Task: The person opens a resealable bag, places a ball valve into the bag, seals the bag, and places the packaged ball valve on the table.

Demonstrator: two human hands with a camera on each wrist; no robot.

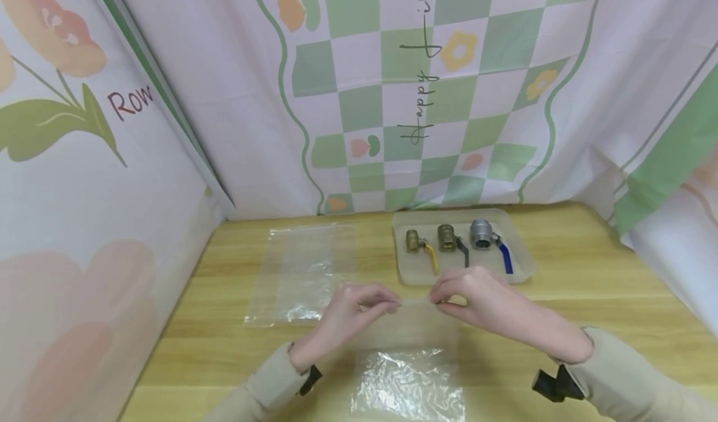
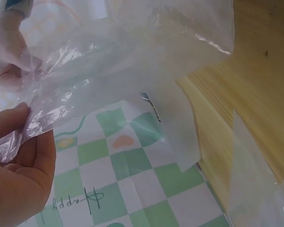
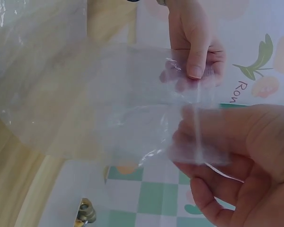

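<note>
A clear zip-lock plastic bag (image 1: 409, 381) hangs from both hands over the front of the table, its lower part crinkled and shiny. My left hand (image 1: 353, 308) pinches one side of its top edge between thumb and fingers. At the other side, my right hand (image 1: 483, 298) pinches the same edge. The zip strip runs close to the fingers of my right hand (image 3: 246, 151) in the right wrist view. Bag film (image 2: 109, 71) stretches away from my left hand (image 2: 26, 175) in the left wrist view. Whether the bag's mouth is parted cannot be told.
A second clear plastic bag (image 1: 314, 272) lies flat on the wooden table (image 1: 224, 297) at the left. Behind the right hand, a translucent tray (image 1: 406, 275) holds a yellow-handled valve (image 1: 412, 241), a dark-handled valve (image 1: 447, 238) and a blue-handled valve (image 1: 481, 234). Printed curtains (image 1: 359, 110) surround the table.
</note>
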